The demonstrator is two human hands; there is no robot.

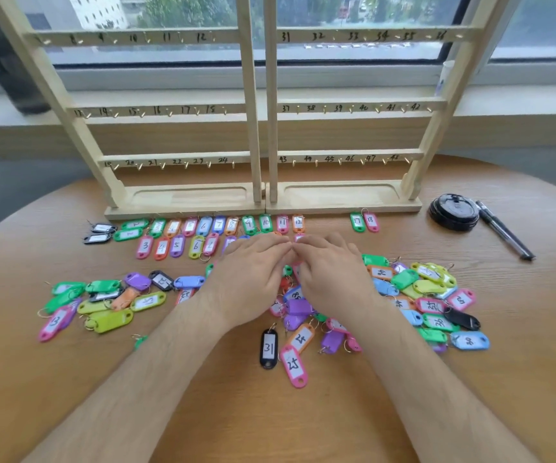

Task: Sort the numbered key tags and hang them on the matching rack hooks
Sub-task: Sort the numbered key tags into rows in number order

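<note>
Our left hand [250, 279] and right hand [333, 275] meet fingertip to fingertip at mid-frame over the coloured plastic numbered key tags [298, 339] strewn on the wooden counter [270, 422]; whether they pinch one, we cannot tell. A careless sweep could scramble the sorted rows [203, 225] above. We count two pale wooden racks [183, 210], every visible hook bare; one black pen [504, 233].
</note>
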